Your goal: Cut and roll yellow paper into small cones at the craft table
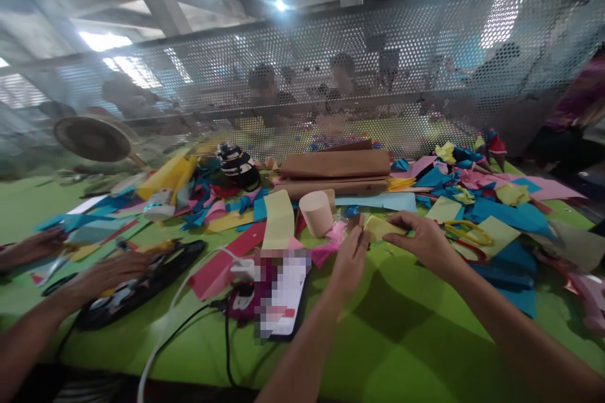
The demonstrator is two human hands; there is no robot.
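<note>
Between my two hands is a small piece of yellow paper (379,228), held above the green table. My left hand (350,256) pinches its left edge, fingers pressed together. At its right edge my right hand (418,236) grips it between thumb and fingers. Just left of my left hand lie some crumpled pink paper (336,236) and a peach-coloured roll (316,213). Yellow-handled scissors (467,234) rest to the right of my right hand, beside a pale yellow sheet (501,236).
A phone (288,296) and cables lie left of my forearm. Brown folded paper (335,167) and colourful scraps cover the table's back, before a perforated metal screen (302,88). On the left, a co-worker's hands (111,274) are over a black item. A fan (97,137) stands behind.
</note>
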